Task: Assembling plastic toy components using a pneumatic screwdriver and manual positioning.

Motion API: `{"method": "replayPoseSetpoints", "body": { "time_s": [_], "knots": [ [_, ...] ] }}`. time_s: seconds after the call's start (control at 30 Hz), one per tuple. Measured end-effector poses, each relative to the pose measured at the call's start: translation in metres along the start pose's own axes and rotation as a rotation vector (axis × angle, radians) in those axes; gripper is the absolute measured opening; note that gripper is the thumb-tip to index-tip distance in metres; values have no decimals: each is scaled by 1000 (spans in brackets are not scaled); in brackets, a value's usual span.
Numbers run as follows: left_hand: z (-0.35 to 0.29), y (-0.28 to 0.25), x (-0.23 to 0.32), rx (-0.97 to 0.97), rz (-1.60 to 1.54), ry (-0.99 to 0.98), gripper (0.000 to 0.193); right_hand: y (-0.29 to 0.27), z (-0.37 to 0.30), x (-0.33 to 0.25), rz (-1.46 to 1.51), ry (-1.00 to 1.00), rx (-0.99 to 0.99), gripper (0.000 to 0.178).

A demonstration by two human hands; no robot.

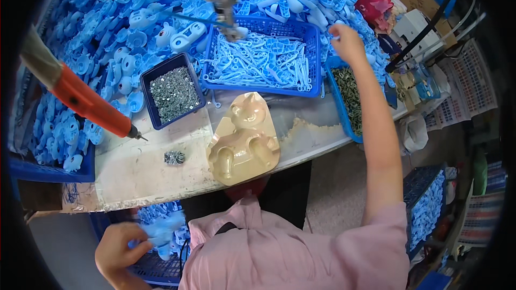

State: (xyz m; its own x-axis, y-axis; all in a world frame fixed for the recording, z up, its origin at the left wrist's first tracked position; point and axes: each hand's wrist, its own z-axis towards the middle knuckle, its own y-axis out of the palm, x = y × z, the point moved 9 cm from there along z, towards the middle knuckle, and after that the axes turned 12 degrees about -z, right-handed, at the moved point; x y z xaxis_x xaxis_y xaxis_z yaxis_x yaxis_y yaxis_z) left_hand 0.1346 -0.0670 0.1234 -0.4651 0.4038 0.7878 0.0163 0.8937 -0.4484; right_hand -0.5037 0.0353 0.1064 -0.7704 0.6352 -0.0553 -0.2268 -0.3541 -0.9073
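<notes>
**Arms spread wide: right hand at the far heap, left hand low by the crate**

Worktable (134,180), pale and scuffed, fills the middle. Along its far side, a big heap of blue plastic parts (97,24); longer rounded pieces towards the right end.

Blue basket (258,87) in front of the heap, full of thin light-blue rods. Below table height, on the person's left, a blue crate (161,278) with more blue parts.

Tan moulded stand (244,138) on the near edge, narrow end pointing away from the person, hollows facing up; neither hand near it. Orange screwdriver (88,99) hangs at left, tip slanting down over the table.

Long blue tray (339,108) of dark screws under the right forearm; navy bin (148,103) of silvery screws left of the stand.

Right hand (349,45): fingers curled, just past the tray's far end, longer pieces close by its fingertips. Cannot tell whether it grips one.

Left hand (122,247): thumb and forefinger bent towards each other. A blurred blue piece (164,231) sits at the fingertips, over the crate, to the hand's right, long axis roughly crosswise. Pinched or released, cannot tell. Left is plainly the nearer hand; right is well apart.

Smallest: a metal clump (174,157), alone below the screwdriver tip.
</notes>
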Motion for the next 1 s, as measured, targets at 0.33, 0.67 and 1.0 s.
{"method": "replayPoseSetpoints", "body": {
  "time_s": [0.33, 0.67, 1.0],
  "knots": [
    [12, 4, 10, 276, 150, -18, 53, 11, -12, 5, -55, -12, 117, 28],
    [188, 44, 119, 372, -34, 705, 39, -44, -115, -99, 1090, -197, -462, 24],
    [193, 72, 110, 571, 200, 924, 41, -24, -90, -52, 506, 40, -171, 44]
  ]
}}
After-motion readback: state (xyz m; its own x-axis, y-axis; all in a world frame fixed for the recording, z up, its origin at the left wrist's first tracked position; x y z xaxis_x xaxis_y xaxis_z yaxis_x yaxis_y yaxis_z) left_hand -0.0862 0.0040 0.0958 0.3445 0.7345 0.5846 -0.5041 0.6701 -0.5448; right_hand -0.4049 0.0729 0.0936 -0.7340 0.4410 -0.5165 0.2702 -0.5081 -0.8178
